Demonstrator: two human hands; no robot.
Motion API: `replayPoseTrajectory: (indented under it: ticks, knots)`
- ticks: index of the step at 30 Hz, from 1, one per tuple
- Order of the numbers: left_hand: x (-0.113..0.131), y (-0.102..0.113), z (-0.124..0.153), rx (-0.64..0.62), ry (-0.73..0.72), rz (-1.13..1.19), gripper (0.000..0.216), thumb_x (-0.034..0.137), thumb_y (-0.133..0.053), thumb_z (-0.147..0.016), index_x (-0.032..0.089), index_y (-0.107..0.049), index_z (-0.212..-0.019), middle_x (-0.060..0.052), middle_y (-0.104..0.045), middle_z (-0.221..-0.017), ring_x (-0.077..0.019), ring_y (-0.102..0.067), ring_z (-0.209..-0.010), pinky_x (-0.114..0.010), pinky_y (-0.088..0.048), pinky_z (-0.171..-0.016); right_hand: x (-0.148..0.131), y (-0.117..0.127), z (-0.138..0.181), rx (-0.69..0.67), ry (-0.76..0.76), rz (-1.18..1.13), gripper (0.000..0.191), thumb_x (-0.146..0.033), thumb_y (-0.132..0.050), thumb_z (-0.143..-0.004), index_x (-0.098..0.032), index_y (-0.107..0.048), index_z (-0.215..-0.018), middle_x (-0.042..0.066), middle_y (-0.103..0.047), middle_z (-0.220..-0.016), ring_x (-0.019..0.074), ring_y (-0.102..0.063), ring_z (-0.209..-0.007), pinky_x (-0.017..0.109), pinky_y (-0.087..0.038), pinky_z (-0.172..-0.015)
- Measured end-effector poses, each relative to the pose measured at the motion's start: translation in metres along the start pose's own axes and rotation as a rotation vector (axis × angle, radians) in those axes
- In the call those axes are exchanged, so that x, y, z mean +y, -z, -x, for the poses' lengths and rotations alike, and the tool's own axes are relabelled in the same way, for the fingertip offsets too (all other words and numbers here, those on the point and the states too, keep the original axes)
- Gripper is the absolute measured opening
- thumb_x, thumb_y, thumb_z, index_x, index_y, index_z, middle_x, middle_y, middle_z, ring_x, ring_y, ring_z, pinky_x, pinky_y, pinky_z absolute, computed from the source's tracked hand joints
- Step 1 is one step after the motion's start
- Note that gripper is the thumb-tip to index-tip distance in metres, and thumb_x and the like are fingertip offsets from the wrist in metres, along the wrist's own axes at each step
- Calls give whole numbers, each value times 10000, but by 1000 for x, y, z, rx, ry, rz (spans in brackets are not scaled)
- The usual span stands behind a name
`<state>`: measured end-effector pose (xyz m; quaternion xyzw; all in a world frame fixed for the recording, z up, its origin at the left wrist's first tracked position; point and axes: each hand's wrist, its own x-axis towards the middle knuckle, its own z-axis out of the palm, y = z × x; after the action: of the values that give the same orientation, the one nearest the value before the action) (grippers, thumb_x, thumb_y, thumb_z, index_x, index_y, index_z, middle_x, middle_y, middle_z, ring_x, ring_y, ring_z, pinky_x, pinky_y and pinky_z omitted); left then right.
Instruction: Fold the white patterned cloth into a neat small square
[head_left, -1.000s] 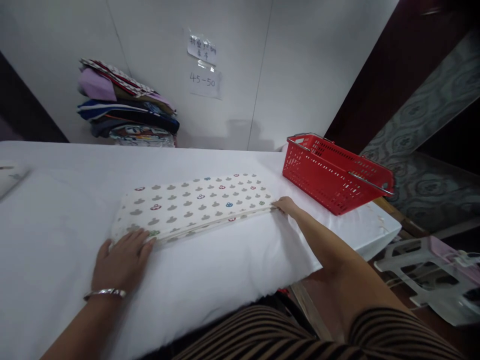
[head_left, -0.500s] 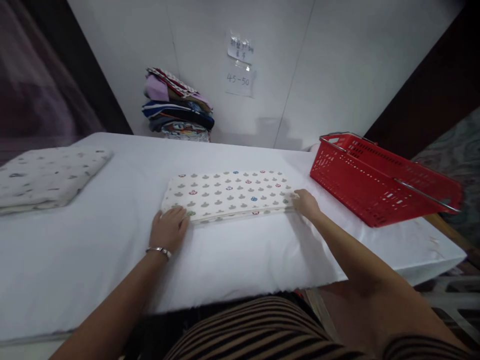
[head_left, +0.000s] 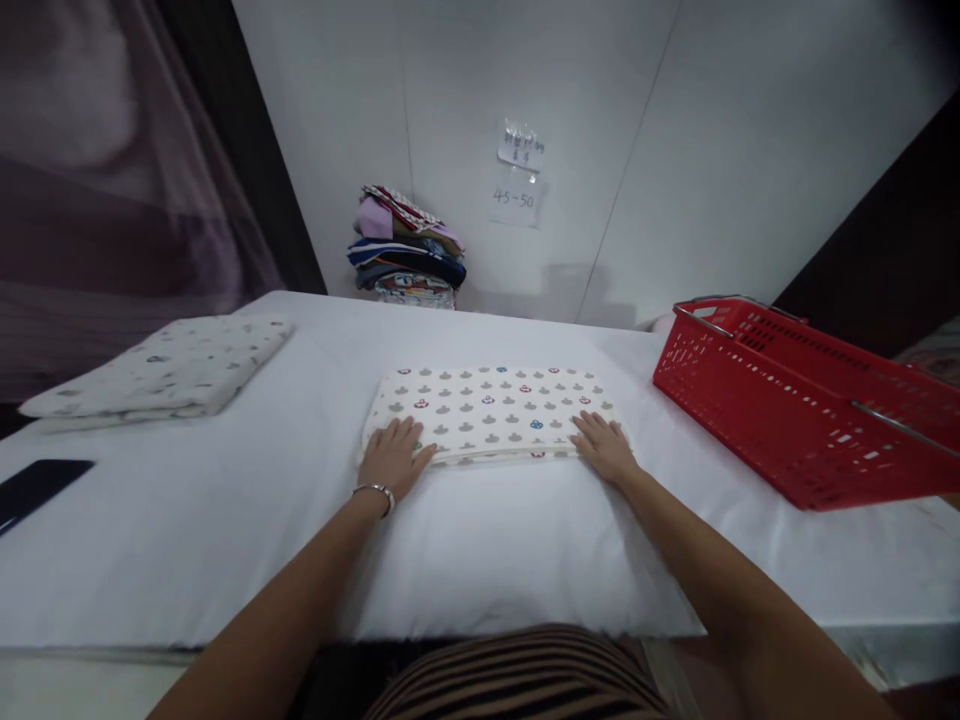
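Observation:
A folded white cloth (head_left: 487, 415) with grey, red and blue printed figures lies flat on the white-covered table (head_left: 517, 550) in front of me. My left hand (head_left: 394, 458) rests on its near left corner, fingers spread and a bracelet on the wrist. On the near right corner lies my right hand (head_left: 602, 445), palm down with its fingers apart. Neither hand grips the cloth. Folded layers show along the cloth's near edge.
Another folded printed cloth (head_left: 180, 365) lies at the left, with a dark flat object (head_left: 37, 490) nearer me. A red plastic basket (head_left: 810, 410) stands at the right. Behind the table's far edge is a stack of folded fabrics (head_left: 409, 245) against the wall.
My right hand has gone from gripping the cloth's right end to lying flat on its corner. My left hand stays on the left corner. The view has shifted left.

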<state>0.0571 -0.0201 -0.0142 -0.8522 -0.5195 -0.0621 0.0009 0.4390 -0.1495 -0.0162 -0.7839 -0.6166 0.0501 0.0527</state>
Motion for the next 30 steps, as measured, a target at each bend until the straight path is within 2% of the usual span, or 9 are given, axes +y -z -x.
replayPoseTrajectory:
  ticks: [5,9,13,17,22,26,30]
  knots:
    - [0,17,-12,-157,63,106,565,518,-330,-849,212,-451,-1308,-51,-330,-1450,-239,-239,-1348,-419,-191,-1087,-6,7,-11,-52,-21,-26,552,-553,-237,-908,-283,-354,-1375,32,-234,-1488,249,-140,-1375,479,-149,-1080]
    - [-4,26,-33,-113,150,114,586,532,-300,-850,226,-411,-1337,-50,-255,-1482,-244,-163,-1374,-451,-186,-1085,-7,15,-36,26,-96,24,550,-526,-243,-915,-251,-347,-1380,71,-204,-1495,264,-116,-1377,488,-169,-1070]
    - [-12,17,-46,-137,214,65,680,556,-282,-834,170,-323,-1393,-83,-171,-1503,-272,-107,-1384,-506,-176,-1075,7,13,-56,30,-149,59,535,-499,-271,-914,-230,-357,-1369,81,-215,-1490,256,-154,-1367,490,-203,-1058]
    - [-17,4,-44,-145,223,52,705,566,-225,-836,166,-280,-1413,-55,-138,-1510,-253,-69,-1391,-508,-147,-1087,25,1,-59,32,-163,63,535,-507,-257,-910,-245,-350,-1367,63,-224,-1489,246,-201,-1353,472,-271,-1032]
    - [-19,9,-42,-189,238,100,692,576,-252,-831,189,-303,-1402,-60,-165,-1505,-255,-97,-1388,-507,-166,-1082,35,-9,-59,25,-163,57,555,-530,-230,-902,-259,-343,-1372,50,-221,-1490,254,-197,-1355,496,-266,-1032]
    - [-21,23,-63,-185,256,134,655,575,-261,-840,205,-359,-1371,-82,-207,-1494,-276,-155,-1374,-535,-176,-1065,25,0,-74,43,-170,101,542,-519,-240,-901,-266,-352,-1367,70,-222,-1488,269,-168,-1364,529,-213,-1041]
    - [-23,24,-97,-125,170,89,656,572,-256,-844,204,-347,-1380,-71,-163,-1507,-280,-99,-1384,-538,-133,-1075,2,11,-106,54,-69,142,545,-479,-225,-922,-230,-292,-1402,93,-171,-1502,262,-112,-1377,496,-178,-1062]
